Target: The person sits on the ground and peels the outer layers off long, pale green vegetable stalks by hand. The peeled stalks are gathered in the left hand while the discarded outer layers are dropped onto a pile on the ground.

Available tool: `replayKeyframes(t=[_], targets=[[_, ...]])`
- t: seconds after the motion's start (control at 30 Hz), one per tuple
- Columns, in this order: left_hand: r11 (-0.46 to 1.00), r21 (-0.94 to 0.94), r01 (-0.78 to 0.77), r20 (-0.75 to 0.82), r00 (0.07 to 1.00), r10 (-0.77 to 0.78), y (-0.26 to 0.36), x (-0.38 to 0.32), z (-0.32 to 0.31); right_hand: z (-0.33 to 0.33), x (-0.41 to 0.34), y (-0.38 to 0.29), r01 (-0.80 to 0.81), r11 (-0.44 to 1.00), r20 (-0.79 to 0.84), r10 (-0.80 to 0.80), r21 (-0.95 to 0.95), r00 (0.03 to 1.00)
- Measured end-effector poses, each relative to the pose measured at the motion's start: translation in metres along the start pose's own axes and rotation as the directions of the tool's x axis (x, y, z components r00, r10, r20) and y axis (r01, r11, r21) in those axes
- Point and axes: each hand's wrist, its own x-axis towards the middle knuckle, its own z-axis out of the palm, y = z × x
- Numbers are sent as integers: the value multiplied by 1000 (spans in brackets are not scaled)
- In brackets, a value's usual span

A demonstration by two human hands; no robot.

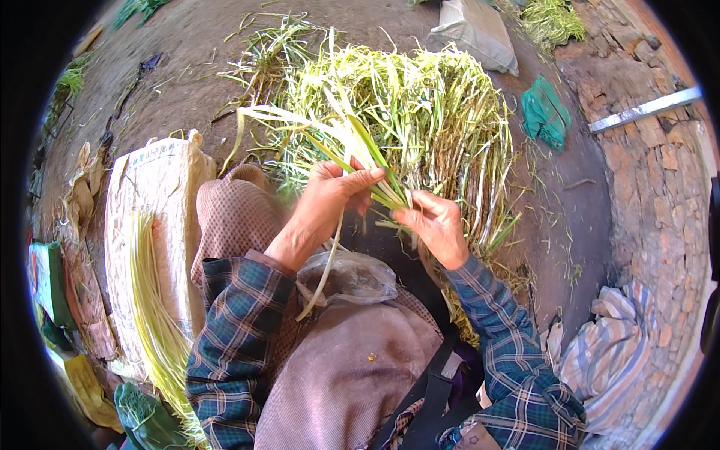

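My left hand (329, 191) grips a small bunch of long yellow-green leafy stalks (360, 138) over my lap, the leaves fanning up and to the left. At the bunch's lower right end, the fingers of my right hand (433, 222) are closed on the pale stalk bases. One loose pale stalk (327, 270) hangs down below my left hand. Just beyond both hands stands a large heap of similar stalks (444, 118), leaves upward, with brownish lower parts. Under my hands, a see-through plastic bag (357, 275) lies on my lap.
To my left, a wrapped white woven sack (174, 185) bears a long bundle of neat yellow-green stalks (146, 281). A pale sack-covered block (475, 34) and green netting (545, 112) lie beyond the heap. A striped cloth (607, 343) lies near the brick wall (658, 225) at right.
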Motion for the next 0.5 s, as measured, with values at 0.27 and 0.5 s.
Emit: replayKeyframes(t=[0.27, 0.5], targets=[[976, 50, -214, -155, 963, 219, -6, 0, 1, -4, -4, 38, 62, 998, -364, -57, 0, 930], [937, 100, -335, -110, 932, 345, 7, -3, -15, -111, -107, 126, -357, 672, -521, -50, -649, 852]])
